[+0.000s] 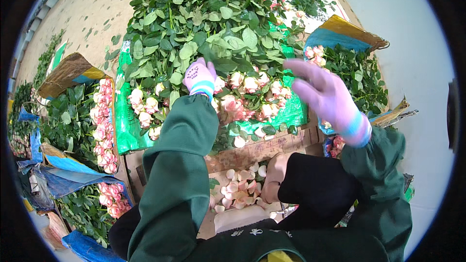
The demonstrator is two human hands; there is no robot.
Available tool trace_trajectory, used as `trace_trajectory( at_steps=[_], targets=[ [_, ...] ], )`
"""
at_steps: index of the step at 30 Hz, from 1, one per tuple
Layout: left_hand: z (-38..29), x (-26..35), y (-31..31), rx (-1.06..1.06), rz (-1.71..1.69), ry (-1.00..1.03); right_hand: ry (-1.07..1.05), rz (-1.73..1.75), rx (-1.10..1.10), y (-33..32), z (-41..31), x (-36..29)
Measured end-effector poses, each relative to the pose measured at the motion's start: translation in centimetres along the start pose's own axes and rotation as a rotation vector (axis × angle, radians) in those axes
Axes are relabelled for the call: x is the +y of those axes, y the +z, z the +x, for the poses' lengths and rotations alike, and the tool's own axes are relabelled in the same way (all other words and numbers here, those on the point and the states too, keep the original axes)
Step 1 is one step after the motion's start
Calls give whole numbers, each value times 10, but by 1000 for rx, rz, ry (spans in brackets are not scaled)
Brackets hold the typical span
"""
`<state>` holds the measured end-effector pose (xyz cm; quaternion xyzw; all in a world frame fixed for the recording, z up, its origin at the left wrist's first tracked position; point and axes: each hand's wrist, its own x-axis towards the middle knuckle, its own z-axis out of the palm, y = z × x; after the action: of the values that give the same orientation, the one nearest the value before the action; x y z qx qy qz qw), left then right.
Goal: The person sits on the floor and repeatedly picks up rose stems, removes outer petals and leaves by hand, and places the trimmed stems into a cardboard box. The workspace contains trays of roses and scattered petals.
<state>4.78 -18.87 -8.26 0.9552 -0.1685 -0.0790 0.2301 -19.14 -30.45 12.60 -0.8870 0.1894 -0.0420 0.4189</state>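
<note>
A big heap of leafy rose stems point(218, 18) lies before me, its pink and white rose blooms point(251, 84) towards me on a green plastic sheet point(124, 123). My left hand point(198, 76), in a pale pink glove, reaches into the leaves at the near edge of the heap; its fingertips are partly hidden, so whether it grips a stem does not show. My right hand point(322, 94), gloved alike and slightly blurred, is raised over the right side of the sheet, fingers spread, with nothing in it.
Bundled roses point(103, 123) stand on the left beside blue and brown wrapping flaps point(69, 76). More roses point(315, 54) lie in a blue-lined wrap on the right. A wooden board point(262, 149) edges the sheet. Loose petals point(238, 193) lie near my feet. A pale wall rises at right.
</note>
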Motion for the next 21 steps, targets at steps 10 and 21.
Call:
trace_trajectory(
  at_steps=[10,21],
  targets=[
    [22,28,22,41,18,15,-164,-53,-118,37,-43,3],
    [76,0,-9,-516,-778,-378,-263,-204,37,46,-41,15]
  ],
)
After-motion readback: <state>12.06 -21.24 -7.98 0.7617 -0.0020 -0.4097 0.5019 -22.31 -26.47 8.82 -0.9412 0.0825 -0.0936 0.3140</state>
